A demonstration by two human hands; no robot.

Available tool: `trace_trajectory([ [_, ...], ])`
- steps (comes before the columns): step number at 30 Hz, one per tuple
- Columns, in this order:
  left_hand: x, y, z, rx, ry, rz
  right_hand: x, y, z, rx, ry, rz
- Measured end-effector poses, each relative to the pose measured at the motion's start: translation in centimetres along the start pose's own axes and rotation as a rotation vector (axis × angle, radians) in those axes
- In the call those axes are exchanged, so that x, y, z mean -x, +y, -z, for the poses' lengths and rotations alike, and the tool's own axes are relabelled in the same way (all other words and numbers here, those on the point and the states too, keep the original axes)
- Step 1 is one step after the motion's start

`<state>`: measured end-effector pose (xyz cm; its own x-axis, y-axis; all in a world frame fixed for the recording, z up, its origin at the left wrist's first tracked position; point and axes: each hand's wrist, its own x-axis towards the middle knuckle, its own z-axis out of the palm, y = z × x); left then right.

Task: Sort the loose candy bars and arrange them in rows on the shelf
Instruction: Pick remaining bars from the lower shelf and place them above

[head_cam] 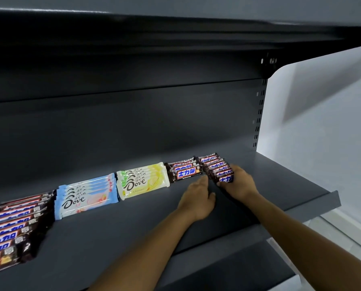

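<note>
Both forearms reach in from the bottom edge, elbows cut off. At far left, a row of long Snickers bars [9,234] runs out of frame, its nearest wrappers only partly visible. On the dark shelf [112,238], every bar lies flat with its long axis left to right, rows running front to back: blue Dove bars [85,198], yellow Dove bars [142,180], then two rows of small Snickers bars. The right hand [239,182] is clenched around the front of the rightmost Snickers row [216,166], its fingers hidden beneath. The left hand [198,198] is released, fingertips just beside the neighbouring small Snickers row [184,170]; contact is unclear.
</note>
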<state>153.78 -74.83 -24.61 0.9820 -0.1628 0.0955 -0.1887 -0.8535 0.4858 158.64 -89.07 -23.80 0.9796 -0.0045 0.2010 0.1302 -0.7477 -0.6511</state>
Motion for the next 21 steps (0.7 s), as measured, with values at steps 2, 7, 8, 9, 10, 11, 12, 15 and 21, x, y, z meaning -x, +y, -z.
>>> trace_trajectory([
  [2,-0.9,0.8,-0.3,0.069,-0.01,0.035,0.0,0.1,0.0,0.006,0.011,0.043],
  [7,-2.0,1.5,-0.6,0.09,0.006,0.04,0.0,0.4,-0.2,-0.006,0.03,0.055],
  [8,-2.0,1.5,-0.7,0.059,0.004,0.029,0.0,0.4,-0.2,-0.006,0.031,0.056],
  [9,-1.9,1.5,-0.8,0.023,0.005,0.013,0.0,0.4,-0.2,-0.006,0.027,0.052],
  [10,-1.9,1.4,-0.9,-0.004,0.01,-0.003,0.1,0.4,-0.1,-0.004,0.02,0.047],
  [11,-2.0,1.4,-0.9,-0.017,0.018,-0.015,0.2,0.3,-0.1,0.0,0.016,0.045],
  [12,-2.1,1.3,-1.0,-0.019,0.022,-0.019,0.2,0.3,0.0,0.004,0.015,0.047],
  [15,-2.1,1.3,-1.0,0.019,0.037,-0.022,0.4,0.2,0.0,-0.012,0.024,0.045],
  [21,-2.4,1.0,-1.0,0.177,0.121,0.076,0.1,0.6,0.7,-0.129,0.026,0.006],
])
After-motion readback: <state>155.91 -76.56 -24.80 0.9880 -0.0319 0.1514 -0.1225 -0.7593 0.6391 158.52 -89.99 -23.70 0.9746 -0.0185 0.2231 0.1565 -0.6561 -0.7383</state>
